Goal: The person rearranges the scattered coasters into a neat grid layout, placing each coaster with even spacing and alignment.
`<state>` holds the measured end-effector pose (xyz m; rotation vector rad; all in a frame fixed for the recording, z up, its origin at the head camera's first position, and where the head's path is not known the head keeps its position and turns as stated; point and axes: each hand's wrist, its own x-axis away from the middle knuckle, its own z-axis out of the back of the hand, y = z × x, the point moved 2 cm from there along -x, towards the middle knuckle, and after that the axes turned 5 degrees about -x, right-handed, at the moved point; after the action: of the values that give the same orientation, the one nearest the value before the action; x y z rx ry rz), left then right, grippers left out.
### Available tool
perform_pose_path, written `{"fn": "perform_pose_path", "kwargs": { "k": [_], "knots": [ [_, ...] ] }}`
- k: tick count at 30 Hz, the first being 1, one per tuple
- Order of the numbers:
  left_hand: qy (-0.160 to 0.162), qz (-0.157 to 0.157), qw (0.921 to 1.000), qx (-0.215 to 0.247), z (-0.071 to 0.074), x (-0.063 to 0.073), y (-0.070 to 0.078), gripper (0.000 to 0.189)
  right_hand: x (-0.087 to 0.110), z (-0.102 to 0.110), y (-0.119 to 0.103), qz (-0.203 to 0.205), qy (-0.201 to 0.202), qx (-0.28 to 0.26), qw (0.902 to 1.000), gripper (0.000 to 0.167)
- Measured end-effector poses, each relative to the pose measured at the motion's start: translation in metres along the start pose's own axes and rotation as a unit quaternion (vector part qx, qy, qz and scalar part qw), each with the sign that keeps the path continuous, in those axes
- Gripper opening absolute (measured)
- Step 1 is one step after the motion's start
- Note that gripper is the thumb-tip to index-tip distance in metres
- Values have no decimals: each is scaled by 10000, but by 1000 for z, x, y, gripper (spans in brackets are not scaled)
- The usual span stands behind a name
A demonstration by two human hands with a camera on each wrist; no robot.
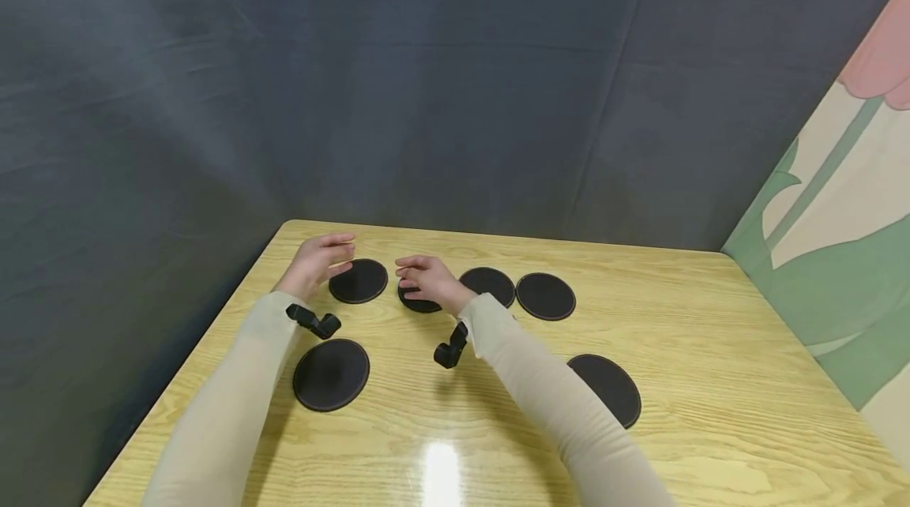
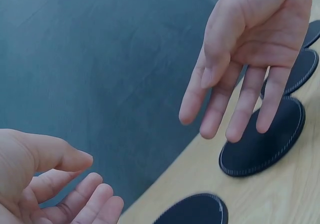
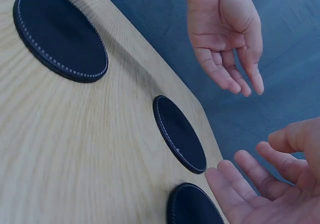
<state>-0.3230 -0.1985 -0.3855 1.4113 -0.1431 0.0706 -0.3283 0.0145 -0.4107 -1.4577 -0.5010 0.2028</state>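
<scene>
Both hands hover over the far left of the wooden table and hold nothing. My left hand [image 1: 316, 262] has loosely bent fingers and overlaps the left edge of a round black coaster [image 1: 362, 282] in the head view. Facing it, my right hand [image 1: 432, 282] is above another black coaster [image 1: 421, 306], partly covering it. The left wrist view shows the right hand [image 2: 255, 49] with fingers spread downward, palm showing. In the right wrist view the left palm [image 3: 220, 29] appears near the top. The coasters have pale stitching round their rims.
Two more coasters lie side by side to the right, one [image 1: 490, 283] partly behind the right wrist and one [image 1: 546, 296] beyond it. Nearer are a coaster [image 1: 331, 375] at left and another [image 1: 607, 390] beside the right sleeve. A dark curtain [image 1: 455, 96] hangs behind the table.
</scene>
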Motion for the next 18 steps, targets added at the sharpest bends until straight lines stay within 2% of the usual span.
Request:
{"fn": "perform_pose_path", "kwargs": {
  "k": [8, 13, 18],
  "knots": [
    [121, 295, 9995, -32, 14, -6, -21, 52, -7, -14, 8, -136, -67, -386, 9991, 42],
    [162, 515, 9982, -266, 25, -8, -31, 53, -13, -22, 16, -200, 123, -466, 9986, 42],
    [248, 588, 9972, -401, 34, -9, -37, 53, -18, -28, 21, -239, 347, -568, 9975, 42]
  ]
}}
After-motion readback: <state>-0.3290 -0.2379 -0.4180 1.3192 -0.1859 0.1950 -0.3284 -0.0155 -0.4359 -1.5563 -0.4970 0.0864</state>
